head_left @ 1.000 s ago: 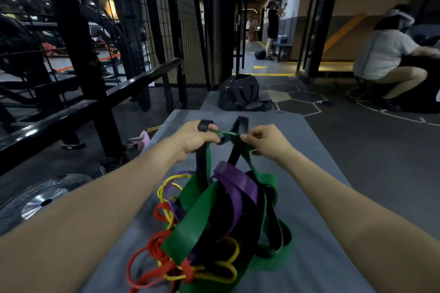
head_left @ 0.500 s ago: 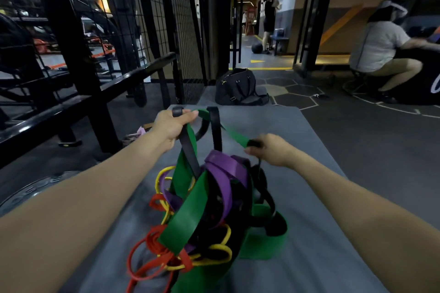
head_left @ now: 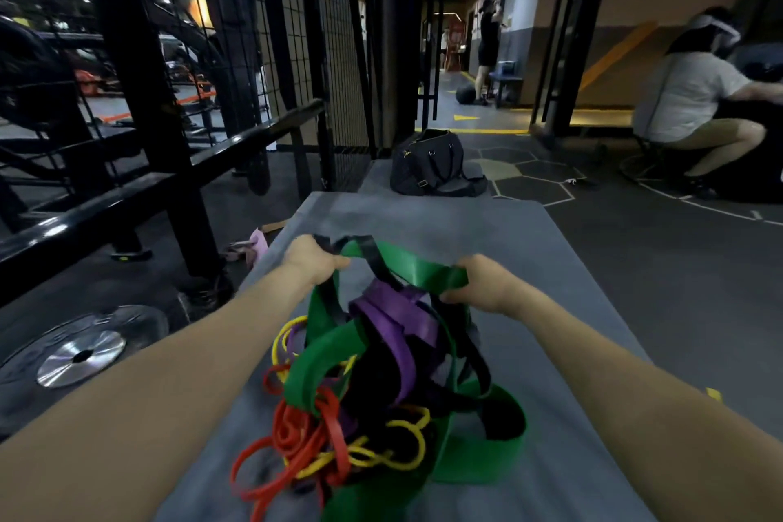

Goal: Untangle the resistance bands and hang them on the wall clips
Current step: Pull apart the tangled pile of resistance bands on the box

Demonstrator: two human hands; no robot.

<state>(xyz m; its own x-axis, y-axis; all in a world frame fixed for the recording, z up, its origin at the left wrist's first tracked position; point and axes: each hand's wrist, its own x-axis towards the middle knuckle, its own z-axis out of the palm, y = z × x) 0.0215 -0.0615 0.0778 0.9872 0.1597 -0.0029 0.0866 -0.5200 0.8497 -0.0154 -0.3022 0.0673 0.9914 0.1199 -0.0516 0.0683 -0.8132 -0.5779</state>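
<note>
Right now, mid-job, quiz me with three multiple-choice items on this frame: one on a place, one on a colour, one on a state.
1. Where does the black duffel bag sit?
A. beyond the far end of the grey mat
B. on the silver-centred weight plate
C. under the band pile

2. What colour is the wide flat band stretched between both hands?
A. yellow
B. green
C. red

3. What state are the bands in?
A. hung on clips
B. laid out singly
C. knotted in one pile

Answers: 1 A, the bag lies on the floor past the mat's far edge. 2 B, the left hand and right hand grip a green strip. 3 C, the colours cross and loop together.
</note>
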